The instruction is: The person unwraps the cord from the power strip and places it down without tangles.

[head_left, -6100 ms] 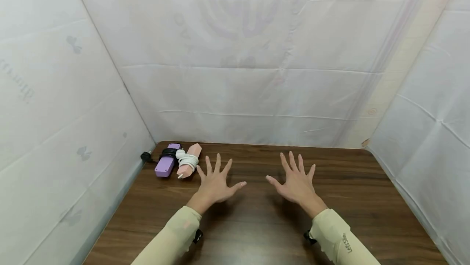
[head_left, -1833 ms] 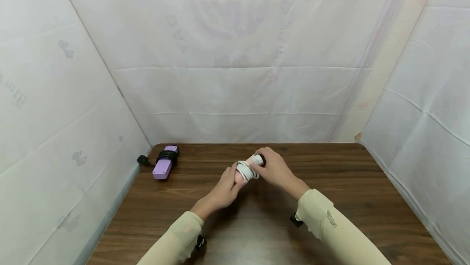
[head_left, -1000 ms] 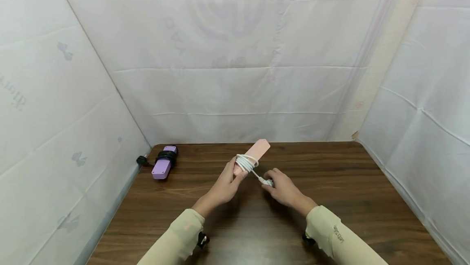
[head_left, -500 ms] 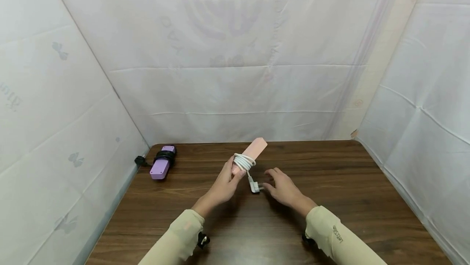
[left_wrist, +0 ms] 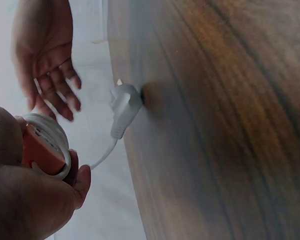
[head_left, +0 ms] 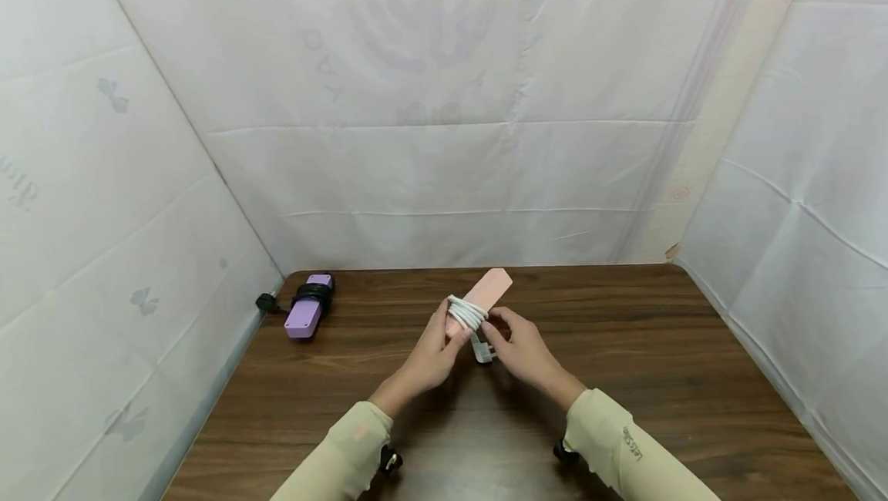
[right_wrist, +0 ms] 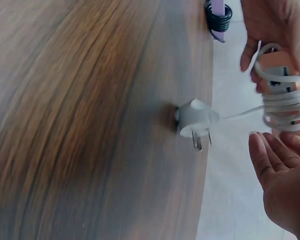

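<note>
My left hand (head_left: pixel 428 352) grips the near end of a pink power strip (head_left: pixel 491 287), held above the table and slanting away to the right. A white cord (head_left: pixel 466 313) is wound round the strip in several turns. From the coil hangs its white plug (head_left: pixel 482 350), low over the tabletop; the right wrist view shows the plug (right_wrist: pixel 195 119) with its metal pins bare. My right hand (head_left: pixel 523 348) is at the coil's right side, thumb and fingers spread about its edge. In the left wrist view the right hand's fingers (left_wrist: pixel 60 90) hang loosely bent. Whether they press the cord is unclear.
A purple power strip (head_left: pixel 303 319) wrapped in black cord lies at the table's back left, its black plug (head_left: pixel 267 303) by the left edge. The dark wooden table (head_left: pixel 659 378) is bordered by white sheeting (head_left: pixel 444 177) at the back and both sides.
The pink power strip came from beside the purple one to the table's middle. The right hand pulled the plug free of the coil, let it hang, then moved up to the coil.
</note>
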The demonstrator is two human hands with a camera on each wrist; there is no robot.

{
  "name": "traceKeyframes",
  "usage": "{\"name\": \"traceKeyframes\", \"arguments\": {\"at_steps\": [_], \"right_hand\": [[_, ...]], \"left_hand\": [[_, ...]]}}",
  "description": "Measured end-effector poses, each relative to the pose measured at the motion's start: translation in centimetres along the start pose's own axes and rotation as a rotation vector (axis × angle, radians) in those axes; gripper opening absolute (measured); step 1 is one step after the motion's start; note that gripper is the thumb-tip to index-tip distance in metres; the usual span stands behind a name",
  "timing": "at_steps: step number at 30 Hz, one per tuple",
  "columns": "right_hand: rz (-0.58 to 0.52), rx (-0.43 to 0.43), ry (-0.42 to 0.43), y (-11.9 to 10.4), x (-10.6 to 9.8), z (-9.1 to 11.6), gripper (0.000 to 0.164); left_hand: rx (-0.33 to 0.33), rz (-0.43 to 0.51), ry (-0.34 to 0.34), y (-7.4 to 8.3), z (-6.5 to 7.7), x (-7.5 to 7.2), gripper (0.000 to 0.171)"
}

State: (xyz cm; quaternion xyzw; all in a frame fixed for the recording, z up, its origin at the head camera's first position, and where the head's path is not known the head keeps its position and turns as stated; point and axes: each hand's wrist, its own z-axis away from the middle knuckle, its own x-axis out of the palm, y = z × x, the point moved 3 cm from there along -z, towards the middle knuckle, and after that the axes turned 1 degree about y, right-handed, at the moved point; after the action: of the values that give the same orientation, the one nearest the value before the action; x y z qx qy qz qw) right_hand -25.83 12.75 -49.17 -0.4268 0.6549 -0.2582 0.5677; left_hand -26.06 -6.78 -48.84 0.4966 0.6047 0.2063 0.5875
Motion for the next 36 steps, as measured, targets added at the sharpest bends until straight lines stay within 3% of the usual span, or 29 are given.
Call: {"name": "traceKeyframes", "arguments": {"at_steps": [12,18,27,36], "right_hand": [[0.003,0.025,-0.004,-0.1,0.3,0.0,0.027],[-0.047,0.052,-0.041,0.1,0.5,-0.2,0.036],[-0.121,-0.004,-0.177,0.8,0.2,-0.3,0.033],[-0.187,0.011,-0.181,1.0,0.8,0.1,0.032]], "left_hand": [[0.026,-0.021,0.020,-0.9,0.6,0.1,0.079],[0.012,-0.003,0.024,-1.0,0.6,0.1,0.079],[-0.168,0.086,-0.067,-1.3,0.3,-0.9,0.102],[-0.222,0.008,-0.102,-1.3,0.0,-1.5,0.124]]}}
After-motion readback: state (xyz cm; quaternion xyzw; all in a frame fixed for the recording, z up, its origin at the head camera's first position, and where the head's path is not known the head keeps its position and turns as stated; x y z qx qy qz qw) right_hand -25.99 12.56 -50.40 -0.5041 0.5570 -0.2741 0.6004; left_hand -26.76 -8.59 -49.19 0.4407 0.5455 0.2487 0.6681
